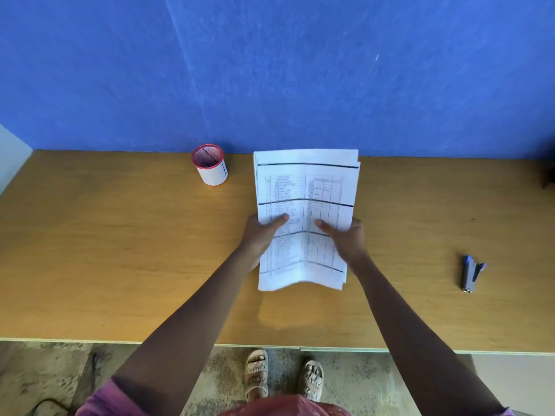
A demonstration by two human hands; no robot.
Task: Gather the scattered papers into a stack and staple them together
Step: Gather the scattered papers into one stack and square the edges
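A stack of white printed papers with table lines is held above the middle of the wooden table, its near edge lifted and sagging. My left hand grips the stack's left side, thumb on top. My right hand grips the right side the same way. The sheets lie almost square, with slight offsets at the top corners. A grey and blue stapler lies on the table far to the right, apart from both hands.
A red-rimmed white mesh pen cup stands at the back of the table, left of the papers. A blue wall runs behind the table. The table's front edge is near my sandalled feet.
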